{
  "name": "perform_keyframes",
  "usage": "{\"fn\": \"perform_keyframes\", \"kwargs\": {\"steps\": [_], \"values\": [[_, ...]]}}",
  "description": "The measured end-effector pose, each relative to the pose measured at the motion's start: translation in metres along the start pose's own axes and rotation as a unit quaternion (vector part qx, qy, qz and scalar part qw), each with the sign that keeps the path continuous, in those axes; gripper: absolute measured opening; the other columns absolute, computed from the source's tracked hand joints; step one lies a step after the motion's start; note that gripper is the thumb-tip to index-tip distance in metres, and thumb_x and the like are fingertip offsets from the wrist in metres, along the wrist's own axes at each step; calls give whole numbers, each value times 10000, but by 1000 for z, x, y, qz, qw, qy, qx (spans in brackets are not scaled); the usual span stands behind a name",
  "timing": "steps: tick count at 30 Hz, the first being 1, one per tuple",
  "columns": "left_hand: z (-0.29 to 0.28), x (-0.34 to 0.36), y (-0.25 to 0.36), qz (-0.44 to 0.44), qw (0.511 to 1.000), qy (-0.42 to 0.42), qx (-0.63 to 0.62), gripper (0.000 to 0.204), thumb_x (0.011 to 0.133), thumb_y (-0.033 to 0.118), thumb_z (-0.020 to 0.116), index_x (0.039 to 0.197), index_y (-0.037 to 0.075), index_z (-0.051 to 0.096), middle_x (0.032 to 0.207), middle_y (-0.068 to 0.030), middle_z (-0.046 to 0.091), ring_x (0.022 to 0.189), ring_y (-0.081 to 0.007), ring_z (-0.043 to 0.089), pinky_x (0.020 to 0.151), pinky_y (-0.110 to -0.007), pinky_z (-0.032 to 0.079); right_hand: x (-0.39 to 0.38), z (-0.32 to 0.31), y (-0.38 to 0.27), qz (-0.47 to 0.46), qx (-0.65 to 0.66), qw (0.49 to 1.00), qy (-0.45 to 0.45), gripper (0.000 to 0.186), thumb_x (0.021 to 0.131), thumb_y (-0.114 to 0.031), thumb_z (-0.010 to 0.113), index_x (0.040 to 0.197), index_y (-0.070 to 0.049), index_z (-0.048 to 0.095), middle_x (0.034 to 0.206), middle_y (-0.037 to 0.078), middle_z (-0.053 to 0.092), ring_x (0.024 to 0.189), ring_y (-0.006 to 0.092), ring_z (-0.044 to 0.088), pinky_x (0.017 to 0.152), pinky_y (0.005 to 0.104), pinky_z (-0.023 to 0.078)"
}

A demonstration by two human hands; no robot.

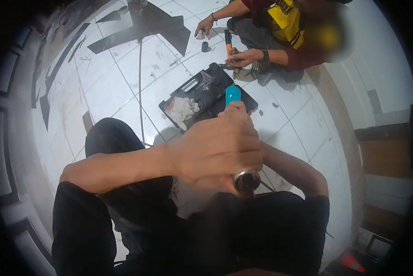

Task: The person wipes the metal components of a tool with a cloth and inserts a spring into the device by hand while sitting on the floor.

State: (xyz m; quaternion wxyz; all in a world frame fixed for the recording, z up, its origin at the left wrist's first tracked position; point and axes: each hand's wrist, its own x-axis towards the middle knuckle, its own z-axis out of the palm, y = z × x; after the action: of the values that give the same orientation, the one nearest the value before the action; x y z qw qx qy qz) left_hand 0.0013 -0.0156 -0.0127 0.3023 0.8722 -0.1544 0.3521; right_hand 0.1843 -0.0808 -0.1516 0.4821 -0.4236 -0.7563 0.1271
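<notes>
My left hand (215, 149) is closed, its back turned up, in front of my chest. From its near side sticks a shiny round metal end (246, 181), dark in the middle. Past the knuckles a teal handle (233, 94) points away from me. My right forearm (294, 168) comes in behind the left hand. Of my right hand (237, 110) only a small part seems to show, closed at the base of the teal handle; the rest is hidden. Whether handle and metal end are one tool, I cannot tell.
Beyond my hands an open black tool case (195, 89) lies on white floor tiles, with whitish gloves (184, 109) on it. A crouching co-worker holds an orange-and-black handled tool (228, 46) near a small dark cylinder (205, 47). Dark cut sheets (142, 30) lie far left.
</notes>
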Motion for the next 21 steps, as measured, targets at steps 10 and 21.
{"fn": "perform_keyframes", "kwargs": {"steps": [10,21], "values": [[2,3,-8,21,999,45,-8,416,1017,400,503,996,24,678,1024,-169,664,958,-359,678,829,-436,526,9,-9,3,-41,-62,997,3,600,761,-165,828,1278,-108,530,1120,58,651,943,321,559,822,427,489],[-5,-9,-3,58,998,14,36,326,921,339,616,867,23,675,966,-146,644,989,-349,683,876,-436,541,28,-15,6,-106,-16,994,35,605,758,-93,804,1288,-97,512,1008,45,647,812,233,626,901,413,426]]}}
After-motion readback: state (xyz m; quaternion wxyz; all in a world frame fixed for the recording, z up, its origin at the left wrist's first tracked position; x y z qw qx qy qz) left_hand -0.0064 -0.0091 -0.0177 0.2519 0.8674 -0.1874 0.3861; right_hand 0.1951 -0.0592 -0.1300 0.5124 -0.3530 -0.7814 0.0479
